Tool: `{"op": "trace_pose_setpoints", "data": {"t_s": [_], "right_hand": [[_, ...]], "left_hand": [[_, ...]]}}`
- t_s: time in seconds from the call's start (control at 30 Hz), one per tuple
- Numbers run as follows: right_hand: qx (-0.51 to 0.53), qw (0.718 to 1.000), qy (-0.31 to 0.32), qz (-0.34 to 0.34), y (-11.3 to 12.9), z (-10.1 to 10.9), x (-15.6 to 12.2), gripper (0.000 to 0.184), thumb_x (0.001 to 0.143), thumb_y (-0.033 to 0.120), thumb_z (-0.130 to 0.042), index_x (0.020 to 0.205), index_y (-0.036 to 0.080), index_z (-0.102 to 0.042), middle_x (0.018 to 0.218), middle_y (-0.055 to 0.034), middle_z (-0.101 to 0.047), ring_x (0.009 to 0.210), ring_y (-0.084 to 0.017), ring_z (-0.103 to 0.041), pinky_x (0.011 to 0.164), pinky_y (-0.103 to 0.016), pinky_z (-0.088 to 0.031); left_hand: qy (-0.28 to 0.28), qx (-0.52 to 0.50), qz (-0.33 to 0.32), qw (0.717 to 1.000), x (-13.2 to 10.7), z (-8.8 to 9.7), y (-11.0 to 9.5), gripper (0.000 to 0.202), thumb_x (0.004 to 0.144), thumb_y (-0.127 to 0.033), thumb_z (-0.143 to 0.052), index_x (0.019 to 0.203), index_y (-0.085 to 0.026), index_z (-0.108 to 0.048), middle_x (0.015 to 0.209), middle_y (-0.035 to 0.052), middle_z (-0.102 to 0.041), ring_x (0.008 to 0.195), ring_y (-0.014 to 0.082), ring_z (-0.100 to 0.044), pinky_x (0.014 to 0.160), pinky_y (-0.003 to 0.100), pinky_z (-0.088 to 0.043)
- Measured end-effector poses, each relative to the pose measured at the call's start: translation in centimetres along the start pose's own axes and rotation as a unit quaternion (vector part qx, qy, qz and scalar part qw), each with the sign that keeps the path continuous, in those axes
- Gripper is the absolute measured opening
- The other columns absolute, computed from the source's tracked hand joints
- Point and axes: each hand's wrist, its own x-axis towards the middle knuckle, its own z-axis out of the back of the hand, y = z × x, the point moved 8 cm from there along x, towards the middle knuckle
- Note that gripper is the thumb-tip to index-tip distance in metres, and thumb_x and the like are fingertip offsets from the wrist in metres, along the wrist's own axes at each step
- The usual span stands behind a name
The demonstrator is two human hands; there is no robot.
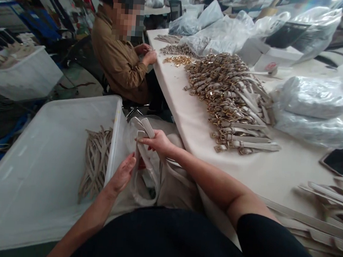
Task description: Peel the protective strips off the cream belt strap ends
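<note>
My right hand (158, 142) is closed around a few pale beige straps (147, 127), whose flat ends stick up past its fingers. One strap (145, 199) hangs below in a loop over my lap. Lower and to the left, my left hand (123, 173) has its fingers together at the hanging part of a strap; its fingertips are partly hidden behind the strap's edge. Beside it stands a large white plastic bin (41, 135), with a bundle of narrow beige straps (97, 162) lying against its right wall.
On the table (186, 125) lies a heap of buckled straps (229, 93), with small gold parts (177, 61) behind. Clear plastic packages (314, 107), a dark tablet-like device (341, 160) and more straps (323, 225) are to the right. A co-worker (120, 58) sits ahead at the table's edge.
</note>
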Motion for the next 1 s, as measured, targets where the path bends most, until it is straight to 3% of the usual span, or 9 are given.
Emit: {"op": "trace_pose_setpoints", "data": {"t_s": [0.13,0.33,0.47,0.57,0.67,0.77,0.87,0.93,1.0], "right_hand": [[-0.064,0.997,0.039,-0.008,-0.4,-1.2,-0.9,0.027,0.071,0.035,-0.080,0.073,0.014,-0.064,0.052,0.0050,-0.056,0.041,-0.007,-0.048,0.039,-0.019,-0.038],[-0.069,0.998,-0.011,-0.001,1.1,0.3,-1.0,0.040,0.061,0.049,-0.081,0.062,0.017,-0.058,0.044,0.0048,-0.048,0.038,-0.008,-0.041,0.038,-0.022,-0.032],[-0.035,0.997,-0.059,0.020,2.6,1.7,-0.9,0.038,0.062,0.048,-0.080,0.062,0.017,-0.059,0.042,0.0068,-0.041,0.040,-0.008,-0.036,0.042,-0.024,-0.034],[-0.013,0.997,-0.071,0.027,3.0,2.5,-0.7,0.035,0.063,0.046,-0.081,0.066,0.016,-0.062,0.043,0.0087,-0.037,0.041,-0.007,-0.031,0.046,-0.026,-0.037],[-0.006,0.997,-0.079,0.019,2.5,3.1,-0.4,0.037,0.062,0.047,-0.082,0.065,0.017,-0.060,0.041,0.0093,-0.035,0.040,-0.007,-0.029,0.046,-0.026,-0.039],[0.002,0.997,-0.083,-0.004,1.6,3.6,-0.2,0.041,0.061,0.050,-0.083,0.065,0.018,-0.058,0.041,0.0101,-0.033,0.041,-0.006,-0.026,0.048,-0.026,-0.042],[-0.006,0.998,-0.046,-0.050,0.4,3.1,-0.3,0.044,0.062,0.053,-0.084,0.076,0.015,-0.067,0.042,0.0114,-0.031,0.042,-0.006,-0.024,0.052,-0.026,-0.047],[-0.021,0.997,-0.017,-0.067,0.0,2.7,-0.5,0.050,0.063,0.056,-0.084,0.088,0.013,-0.072,0.044,0.0117,-0.031,0.043,-0.006,-0.025,0.054,-0.026,-0.049],[-0.037,0.997,-0.001,-0.066,0.1,2.6,-0.7,0.054,0.068,0.059,-0.081,0.096,0.013,-0.074,0.044,0.0116,-0.031,0.043,-0.007,-0.026,0.056,-0.026,-0.051]], "left_hand": [[0.005,0.099,-0.115,0.988,1.2,-2.6,-2.1,0.049,0.078,-0.063,-0.077,0.096,-0.018,-0.071,0.075,0.0047,-0.069,0.073,0.0201,-0.064,0.072,0.030,-0.049],[0.023,0.306,-0.143,0.941,0.1,-2.8,-2.6,0.036,0.094,-0.050,-0.054,0.076,-0.021,-0.063,0.074,0.0031,-0.065,0.076,0.0196,-0.060,0.082,0.032,-0.046],[0.039,0.369,-0.104,0.923,-1.6,-1.5,-1.2,0.030,0.092,-0.043,-0.049,0.080,-0.021,-0.065,0.082,0.0046,-0.068,0.085,0.0215,-0.063,0.085,0.034,-0.047],[0.018,0.362,-0.054,0.930,-2.6,0.8,0.9,0.029,0.088,-0.046,-0.054,0.079,-0.020,-0.064,0.079,0.0044,-0.067,0.080,0.0207,-0.061,0.080,0.033,-0.046],[0.010,0.285,0.030,0.958,-3.8,3.7,3.8,0.032,0.076,-0.049,-0.071,0.084,-0.018,-0.065,0.074,0.0020,-0.063,0.069,0.0169,-0.056,0.067,0.030,-0.044],[0.037,0.117,0.110,0.986,-5.8,5.7,5.6,0.041,0.066,-0.051,-0.082,0.080,-0.016,-0.065,0.067,0.0004,-0.060,0.060,0.0132,-0.051,0.062,0.028,-0.044],[0.015,-0.043,0.078,0.996,-7.9,7.8,2.7,0.047,0.063,-0.056,-0.087,0.079,-0.016,-0.068,0.061,-0.0020,-0.055,0.057,0.0109,-0.050,0.074,0.031,-0.053],[-0.036,-0.077,-0.006,0.996,-9.5,9.8,-1.9,0.049,0.061,-0.054,-0.089,0.091,-0.018,-0.073,0.062,-0.0033,-0.053,0.058,0.0103,-0.049,0.077,0.033,-0.056],[-0.115,-0.057,-0.107,0.986,-11.7,12.4,-7.6,0.048,0.062,-0.050,-0.089,0.100,-0.024,-0.075,0.060,-0.0048,-0.050,0.054,0.0096,-0.046,0.068,0.031,-0.055]]}}
